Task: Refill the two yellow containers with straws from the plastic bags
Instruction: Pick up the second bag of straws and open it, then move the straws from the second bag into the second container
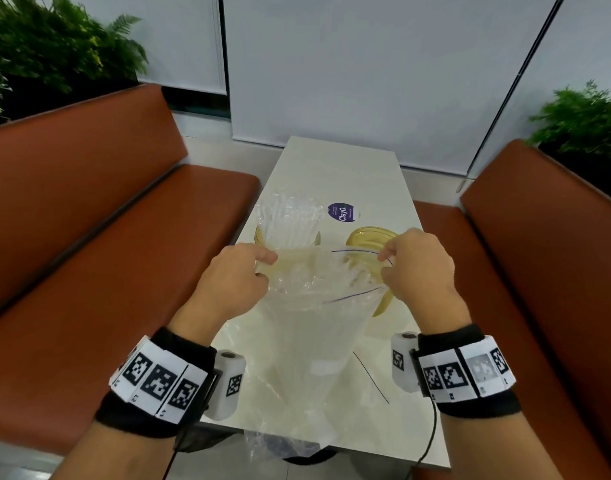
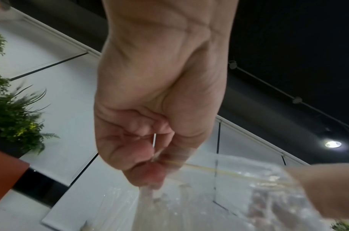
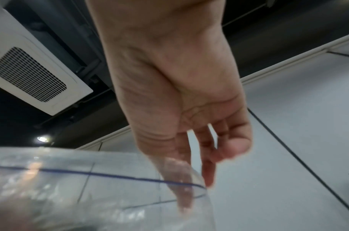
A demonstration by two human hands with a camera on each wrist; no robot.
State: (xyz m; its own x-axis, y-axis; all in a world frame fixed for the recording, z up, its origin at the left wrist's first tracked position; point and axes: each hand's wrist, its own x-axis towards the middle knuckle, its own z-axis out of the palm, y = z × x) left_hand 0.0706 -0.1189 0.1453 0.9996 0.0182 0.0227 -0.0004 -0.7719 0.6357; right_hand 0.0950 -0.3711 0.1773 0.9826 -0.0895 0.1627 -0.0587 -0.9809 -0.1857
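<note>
A clear plastic bag [image 1: 307, 327] with a blue seal line stands upright over the near half of the pale table [image 1: 359, 168]. My left hand [image 1: 238, 275] pinches the left side of its mouth, and my right hand [image 1: 415, 268] pinches the right side, so the mouth is held apart. In the left wrist view my left hand [image 2: 157, 156] has its fingers curled on the bag [image 2: 219, 195]. In the right wrist view my right hand [image 3: 189, 171] holds the bag's rim [image 3: 110, 176]. One yellow container [image 1: 262, 233], with white straws [image 1: 290, 223] standing in it, sits behind the bag at left. The other yellow container [image 1: 370, 237] stands at right, its inside not visible.
A purple round sticker [image 1: 340, 212] lies on the table beyond the containers. Brown upholstered benches [image 1: 89, 237] flank the table on both sides. Green plants [image 1: 47, 43] stand behind the benches. The bag's lower end hangs over the near table edge.
</note>
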